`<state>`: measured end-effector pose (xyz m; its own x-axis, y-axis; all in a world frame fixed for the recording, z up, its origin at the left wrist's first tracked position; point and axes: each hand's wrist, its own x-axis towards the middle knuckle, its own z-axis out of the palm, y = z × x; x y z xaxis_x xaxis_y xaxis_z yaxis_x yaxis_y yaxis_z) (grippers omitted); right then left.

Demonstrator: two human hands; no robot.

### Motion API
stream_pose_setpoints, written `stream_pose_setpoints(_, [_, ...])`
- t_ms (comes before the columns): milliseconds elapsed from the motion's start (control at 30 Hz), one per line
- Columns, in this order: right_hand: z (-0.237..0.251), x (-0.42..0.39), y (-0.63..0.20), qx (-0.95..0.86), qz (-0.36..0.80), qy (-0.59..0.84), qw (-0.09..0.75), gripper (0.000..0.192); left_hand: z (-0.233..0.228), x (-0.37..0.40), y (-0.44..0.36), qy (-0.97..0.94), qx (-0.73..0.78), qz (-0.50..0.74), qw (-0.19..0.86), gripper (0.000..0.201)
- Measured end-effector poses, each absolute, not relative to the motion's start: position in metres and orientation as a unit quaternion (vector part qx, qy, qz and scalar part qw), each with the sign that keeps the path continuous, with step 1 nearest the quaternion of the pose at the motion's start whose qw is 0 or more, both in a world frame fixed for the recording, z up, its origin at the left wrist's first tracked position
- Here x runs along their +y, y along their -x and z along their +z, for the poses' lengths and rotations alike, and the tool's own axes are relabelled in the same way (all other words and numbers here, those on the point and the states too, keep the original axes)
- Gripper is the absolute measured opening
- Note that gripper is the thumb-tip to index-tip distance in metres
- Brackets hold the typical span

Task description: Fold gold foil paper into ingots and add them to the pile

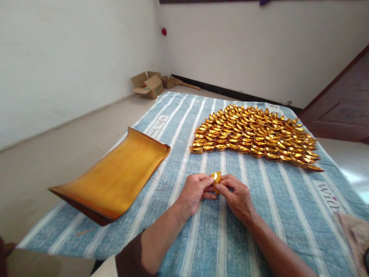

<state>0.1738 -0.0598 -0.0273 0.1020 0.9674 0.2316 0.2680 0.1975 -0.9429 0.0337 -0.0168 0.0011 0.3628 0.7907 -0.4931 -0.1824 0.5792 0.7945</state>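
Note:
Between my two hands is a small piece of folded gold foil paper [217, 177], pinched from both sides above the near middle of the table. My left hand [197, 192] is closed, thumb and fingers on the paper's left side. From the right, my right hand [238, 195] presses its thumb against the lower part of the paper. Beyond the hands lie many folded gold paper ingots [253, 132], packed in curved rows. To the left rests a stack of flat gold foil paper sheets [115, 173], its ends curling upward.
A blue and white striped tablecloth [184, 227] covers the table. On the floor behind it stand an open cardboard box [148, 85] and a smaller box [168, 81]. A dark red door [343, 100] is at the right. At the lower right edge is a brownish object, cut off.

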Motion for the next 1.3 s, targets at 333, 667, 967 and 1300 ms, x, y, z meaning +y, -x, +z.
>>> stream_pose_setpoints(333, [-0.022,-0.063,-0.176,-0.579,0.355,0.547,0.489,0.017,0.002,-0.019,-0.037,-0.333,0.487,0.351,0.727,0.017])
stream_pose_setpoints(667, [-0.024,-0.063,-0.173,-0.575,0.327,0.56,0.499,0.016,0.004,-0.019,-0.038,-0.331,0.477,0.345,0.737,0.015])
stream_pose_setpoints(967, [-0.022,-0.062,-0.171,-0.576,0.32,0.561,0.501,0.016,0.003,-0.018,-0.036,-0.328,0.476,0.338,0.743,0.012])
stream_pose_setpoints(1300, [-0.029,-0.061,-0.164,-0.472,0.369,0.579,0.553,0.025,0.0,-0.018,-0.038,-0.303,0.471,0.406,0.722,0.017])
